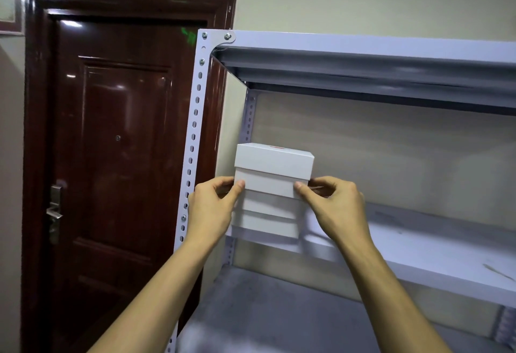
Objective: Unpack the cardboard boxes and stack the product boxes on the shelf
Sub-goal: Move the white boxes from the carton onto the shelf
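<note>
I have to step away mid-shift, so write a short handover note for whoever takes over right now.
Left hand and right hand each grip a side of the stack of white product boxes, around the second box from the top.
The stack stands at the left end of the middle shelf board, about four boxes high.
Done: this one stack is on the shelf.
Left: let go, then fetch more; no cardboard boxes are in view.
</note>
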